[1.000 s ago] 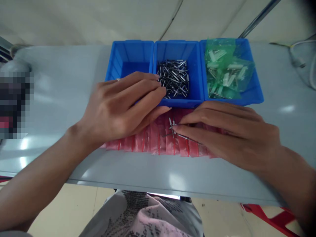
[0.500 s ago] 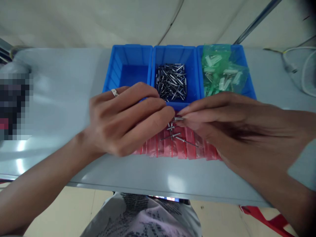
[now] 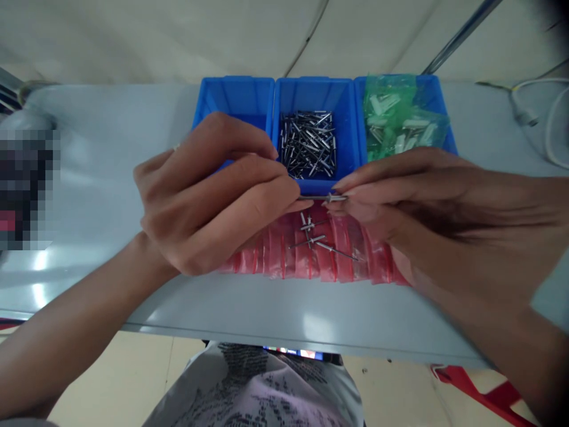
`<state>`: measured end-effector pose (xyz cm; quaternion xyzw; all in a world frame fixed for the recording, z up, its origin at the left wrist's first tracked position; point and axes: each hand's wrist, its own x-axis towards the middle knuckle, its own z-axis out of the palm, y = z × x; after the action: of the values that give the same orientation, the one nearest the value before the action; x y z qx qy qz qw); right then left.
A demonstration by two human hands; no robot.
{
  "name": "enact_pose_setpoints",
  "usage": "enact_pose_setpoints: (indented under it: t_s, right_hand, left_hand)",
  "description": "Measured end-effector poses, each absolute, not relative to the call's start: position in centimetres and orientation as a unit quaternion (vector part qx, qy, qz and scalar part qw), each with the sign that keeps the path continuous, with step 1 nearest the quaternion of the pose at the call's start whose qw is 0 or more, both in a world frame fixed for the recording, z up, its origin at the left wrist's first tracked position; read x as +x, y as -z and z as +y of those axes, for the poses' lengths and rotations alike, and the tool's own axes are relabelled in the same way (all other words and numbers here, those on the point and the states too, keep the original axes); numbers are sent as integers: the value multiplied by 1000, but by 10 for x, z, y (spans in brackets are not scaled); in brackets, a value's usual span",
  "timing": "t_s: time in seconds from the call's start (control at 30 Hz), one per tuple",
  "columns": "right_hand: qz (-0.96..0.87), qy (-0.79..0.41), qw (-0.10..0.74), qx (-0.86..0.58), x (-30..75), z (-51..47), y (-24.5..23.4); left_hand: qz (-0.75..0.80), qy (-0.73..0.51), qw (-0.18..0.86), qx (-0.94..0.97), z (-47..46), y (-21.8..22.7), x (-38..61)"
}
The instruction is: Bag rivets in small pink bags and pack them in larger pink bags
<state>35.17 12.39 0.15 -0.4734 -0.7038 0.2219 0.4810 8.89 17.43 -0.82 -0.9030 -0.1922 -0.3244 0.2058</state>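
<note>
A silvery blind rivet (image 3: 329, 198) lies level between my hands, just in front of the middle blue bin. My left hand (image 3: 217, 201) is closed with its thumb and fingertips around the rivet's thin stem. At the rivet's other end, the fingertips of my right hand (image 3: 427, 207) pinch the thicker body; whether more rivets are inside that grip is hidden. Below the hands, several loose blind rivets (image 3: 316, 239) lie crossed on a row of overlapping red plastic zip bags (image 3: 296, 258). My hands cover parts of the bag row.
Behind my hands stand three blue bins: the left bin (image 3: 240, 92), partly covered by my hand, the middle bin (image 3: 315, 89) with a heap of rivets (image 3: 309, 142), and the right bin (image 3: 444, 127) with green bags (image 3: 389, 118). A white cable (image 3: 515, 98) lies at right.
My left hand has shifted left and slightly up, away from my right fingertips, so the rivet and its stem now show between them. My right hand has risen slightly.
</note>
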Motion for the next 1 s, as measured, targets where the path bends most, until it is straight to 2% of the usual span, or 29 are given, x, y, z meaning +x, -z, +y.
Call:
enact_pose_setpoints:
  t_s: [0.17, 0.3, 0.4, 0.5, 0.53, 0.6, 0.7, 1.0]
  right_hand:
    - [-692, -234, 485, -480, 352, 124, 1]
    - [-644, -313, 527, -458, 350, 130, 1]
    - [-673, -337, 485, -445, 353, 133, -3]
    - [-741, -257, 431, -446, 365, 136, -3]
    - [-796, -187, 412, -403, 370, 138, -2]
    - [-894, -34, 322, -309, 380, 142, 4]
    - [-952, 75, 203, -216, 388, 149, 16]
    - [-950, 29, 215, -223, 382, 151, 21]
  left_hand:
    - [-178, 329, 224, -900, 177, 9, 87]
    - [-294, 359, 226, -856, 179, 5, 86]
    - [-330, 329, 218, -858, 182, 3, 86]
    - [-311, 266, 173, -896, 185, 6, 89]
    - [-308, 250, 159, -904, 186, 8, 90]
    - [-290, 225, 150, -918, 189, 12, 91]
    - [-265, 200, 147, -932, 192, 18, 90]
    - [-222, 224, 167, -934, 193, 17, 89]
